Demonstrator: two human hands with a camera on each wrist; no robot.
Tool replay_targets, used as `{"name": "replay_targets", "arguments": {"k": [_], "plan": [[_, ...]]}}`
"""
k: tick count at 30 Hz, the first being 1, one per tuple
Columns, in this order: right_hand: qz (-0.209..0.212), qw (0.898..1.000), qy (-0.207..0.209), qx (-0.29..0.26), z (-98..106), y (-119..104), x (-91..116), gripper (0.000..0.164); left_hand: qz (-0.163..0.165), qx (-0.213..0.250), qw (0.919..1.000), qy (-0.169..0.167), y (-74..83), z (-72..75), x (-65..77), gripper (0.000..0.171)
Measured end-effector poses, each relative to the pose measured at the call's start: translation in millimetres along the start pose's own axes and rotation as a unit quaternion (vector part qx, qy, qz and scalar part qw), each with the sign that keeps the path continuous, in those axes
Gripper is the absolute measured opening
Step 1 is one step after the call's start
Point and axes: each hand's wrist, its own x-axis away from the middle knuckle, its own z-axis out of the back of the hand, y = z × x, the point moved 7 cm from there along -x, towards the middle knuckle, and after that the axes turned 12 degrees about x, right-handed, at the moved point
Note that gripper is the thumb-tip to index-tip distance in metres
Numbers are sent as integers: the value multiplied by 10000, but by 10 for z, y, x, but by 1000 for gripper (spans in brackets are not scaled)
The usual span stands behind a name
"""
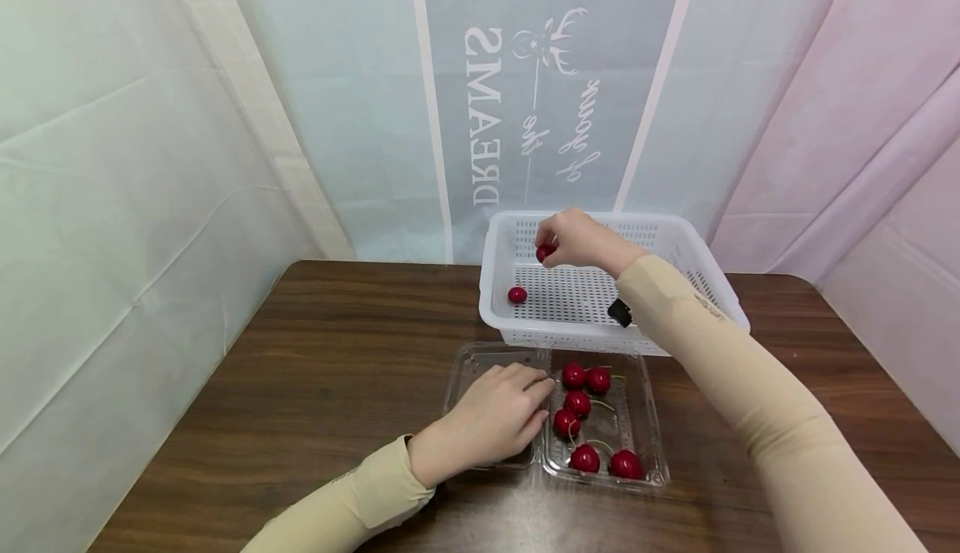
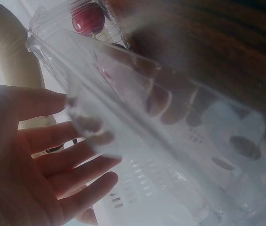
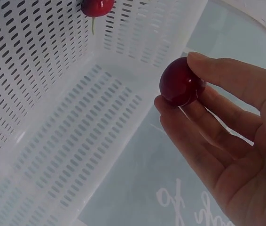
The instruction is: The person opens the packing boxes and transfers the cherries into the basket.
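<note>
My right hand [image 1: 583, 241] pinches a dark red cherry [image 3: 180, 84] between thumb and fingertips, over the far left part of a white perforated basket [image 1: 491, 274]. Another cherry [image 1: 517, 295] lies inside that basket, its green stem showing in the right wrist view. My left hand [image 1: 491, 415] is over the left half of a clear hinged plastic box [image 1: 468, 361], its fingers extended and loosely bent beside the clear wall in the left wrist view. Several stemmed cherries [image 1: 577, 403] lie in the box's right half.
Both containers stand on a dark wood-grain table [image 1: 315, 386], the basket behind the box. Behind the table hangs a pale curtain [image 1: 360, 120] with mirrored lettering, and white cloth [image 1: 112, 203] covers the left side. A black object [image 1: 619, 312] sits at my right wrist.
</note>
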Motion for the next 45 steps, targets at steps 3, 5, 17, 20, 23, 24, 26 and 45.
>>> {"name": "replay_targets", "arguments": {"k": [3, 5, 17, 20, 23, 24, 26, 45], "plan": [[-33, 10000, -56, 0, -17, 20, -41, 24, -17, -11, 10000, 10, 2, -2, -4, 34], [-44, 10000, -81, 26, -35, 33, -66, 24, -18, -17, 10000, 11, 1, -3, -3, 34], [-299, 9988, -375, -41, -228, 146, -195, 23, -12, -35, 10000, 0, 5, 7, 5, 34], [-369, 9981, -487, -67, -275, 165, -217, 23, -6, -33, 10000, -18, 1, 5, 5, 34], [-403, 9975, -578, -55, -309, 169, -241, 22, -5, -18, 10000, -36, -5, 0, 6, 34], [-424, 9973, -596, -43, -315, 168, -247, 22, -12, -12, 10000, -38, -7, -3, 7, 34], [-449, 9970, -623, -25, -332, 170, -260, 23, -30, -11, 10000, -32, -9, -6, 7, 34], [-566, 9928, -1043, -158, -537, 181, -301, 25, -59, -34, 10000, 25, 5, 5, 5, 34]]}}
